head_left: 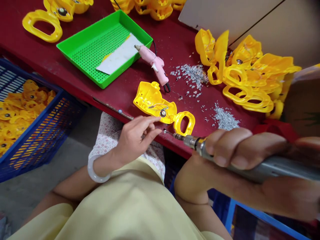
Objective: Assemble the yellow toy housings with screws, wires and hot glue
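Observation:
My right hand is wrapped round a grey electric screwdriver, whose bit points left. A small screw sits at the bit's tip. Just left of it is my left hand, thumb and forefinger apart and the other fingers curled; whether anything lies in the palm is hidden. Beyond both hands, on the dark red table, rests a yellow plastic shell half with its hollow side up, showing thin wires and a round metal part. A yellow oval loop adjoins its right end.
A pink glue gun leans by a green tray holding white sheet material. Two piles of screws lie to the right, near stacked yellow shells. A blue crate of yellow parts stands at left.

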A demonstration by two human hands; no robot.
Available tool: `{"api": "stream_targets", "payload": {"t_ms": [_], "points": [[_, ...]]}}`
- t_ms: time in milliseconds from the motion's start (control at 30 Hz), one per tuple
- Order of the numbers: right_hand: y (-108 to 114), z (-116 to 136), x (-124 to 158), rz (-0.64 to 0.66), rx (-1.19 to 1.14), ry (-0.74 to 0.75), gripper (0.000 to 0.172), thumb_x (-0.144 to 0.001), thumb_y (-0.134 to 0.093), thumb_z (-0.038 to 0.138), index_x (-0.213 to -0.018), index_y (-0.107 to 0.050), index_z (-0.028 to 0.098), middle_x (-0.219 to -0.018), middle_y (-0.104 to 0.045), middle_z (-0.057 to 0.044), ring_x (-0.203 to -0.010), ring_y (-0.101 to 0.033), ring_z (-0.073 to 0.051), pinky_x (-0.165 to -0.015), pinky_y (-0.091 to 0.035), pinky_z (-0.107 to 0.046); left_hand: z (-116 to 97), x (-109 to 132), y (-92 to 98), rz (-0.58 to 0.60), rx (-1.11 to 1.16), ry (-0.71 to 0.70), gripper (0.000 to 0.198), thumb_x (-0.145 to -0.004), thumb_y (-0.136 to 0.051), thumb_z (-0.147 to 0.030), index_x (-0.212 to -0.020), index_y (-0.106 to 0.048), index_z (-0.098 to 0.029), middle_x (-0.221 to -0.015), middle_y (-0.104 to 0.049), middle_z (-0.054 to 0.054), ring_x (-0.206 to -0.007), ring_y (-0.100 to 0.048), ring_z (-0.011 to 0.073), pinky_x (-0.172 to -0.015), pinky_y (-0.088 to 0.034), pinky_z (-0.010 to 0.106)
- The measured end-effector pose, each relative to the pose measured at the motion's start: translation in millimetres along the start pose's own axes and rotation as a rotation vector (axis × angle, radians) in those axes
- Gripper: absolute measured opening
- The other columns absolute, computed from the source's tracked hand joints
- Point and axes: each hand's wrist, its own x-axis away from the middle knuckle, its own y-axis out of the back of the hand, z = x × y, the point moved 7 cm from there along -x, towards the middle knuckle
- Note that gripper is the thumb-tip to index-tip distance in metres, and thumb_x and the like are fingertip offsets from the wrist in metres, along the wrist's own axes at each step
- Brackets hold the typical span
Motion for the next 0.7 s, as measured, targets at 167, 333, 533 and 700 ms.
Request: {"api": "stream_targets", "payload": {"t_ms": [167, 333, 533, 700], "points": [[10, -26, -19, -0.258, -0.179, 0.226, 0.012, -0.086, -0.049, 0.023, -0.095, -0.057, 0.023, -0.058, -0.036, 0.008, -0.043, -0.038, -0.005, -0.043, -0.035, -0.020, -25, -39, -0.2, 0.173, -0.635, -0.458, 0.053, -0.094, -0.056, -0.041, -0.139, -0.045, -0.015, -0.132, -0.059, 0.013, -0.132, -0.046, 0.0293, -0.110, -0.031, 0.051], [0, -57, -31, -0.328, -0.111, 0.191, 0.014, -0.082, -0.043, 0.019, -0.094, -0.048, 0.025, -0.055, -0.031, 0.009, -0.039, -0.030, -0.006, -0.041, -0.028, -0.020, -11, -59, -16.1, 0.372, -0.745, -0.443, 0.059, -0.090, -0.062, -0.026, -0.143, -0.038, -0.013, -0.142, -0.051, 0.013, -0.140, -0.037, 0.0312, -0.116, -0.024, 0.056], [-14, -55, -25, -0.201, 0.011, 0.164, 0.011, -0.086, -0.042, 0.027, -0.096, -0.046, 0.031, -0.057, -0.024, 0.006, -0.038, -0.030, -0.011, -0.040, -0.025, -0.025, -6, -58, -19.3, 0.390, -0.776, -0.383, 0.057, -0.087, -0.065, -0.021, -0.139, -0.043, -0.013, -0.139, -0.055, 0.011, -0.134, -0.045, 0.0285, -0.116, -0.028, 0.052], [-16, -58, -21, -0.175, 0.159, 0.150, 0.014, -0.089, -0.040, 0.040, -0.099, -0.045, 0.033, -0.059, -0.021, 0.006, -0.037, -0.028, -0.012, -0.040, -0.026, -0.026, -7, -59, -19.4, 0.413, -0.774, -0.371, 0.054, -0.088, -0.064, -0.021, -0.138, -0.044, -0.011, -0.137, -0.056, 0.011, -0.133, -0.045, 0.0280, -0.115, -0.030, 0.050]]}}
